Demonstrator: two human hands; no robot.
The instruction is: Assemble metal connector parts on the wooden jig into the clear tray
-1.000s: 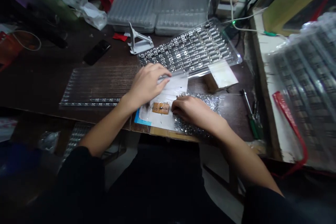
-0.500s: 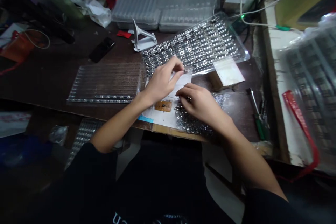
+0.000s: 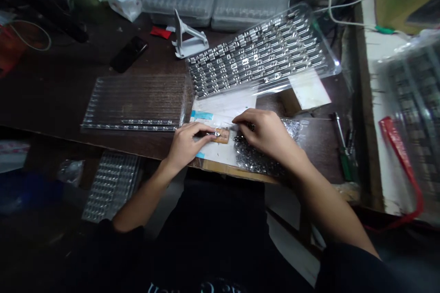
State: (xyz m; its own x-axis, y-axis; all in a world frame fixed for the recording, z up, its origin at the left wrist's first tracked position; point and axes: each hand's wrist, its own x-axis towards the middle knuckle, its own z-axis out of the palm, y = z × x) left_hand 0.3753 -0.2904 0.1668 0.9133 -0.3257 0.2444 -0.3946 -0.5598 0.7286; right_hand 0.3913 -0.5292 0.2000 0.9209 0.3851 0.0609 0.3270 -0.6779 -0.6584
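Observation:
My left hand (image 3: 187, 143) pinches a small metal connector (image 3: 216, 133) between thumb and fingertips. It holds the connector at a small brown block (image 3: 222, 136), which lies on a white sheet (image 3: 220, 152). To the right, my right hand (image 3: 263, 130) is closed, with its fingers pressed together above a pile of small shiny metal parts (image 3: 252, 158). A glint of metal shows under those fingers, but what they grip is too small to name. Behind both hands, a clear tray of connectors (image 3: 254, 59) rests at a slant, its rows largely filled.
Left of my hands lies a ribbed clear tray (image 3: 140, 98) with connectors along its front rows. A white stand (image 3: 189, 41) and a phone (image 3: 129, 54) sit behind it. A small box (image 3: 307, 91) and a green-handled screwdriver (image 3: 344, 165) are on the right.
My left hand has come down and toward me from the slanted tray's front edge to the brown block, a small connector in its fingers. My right hand stays over the metal parts.

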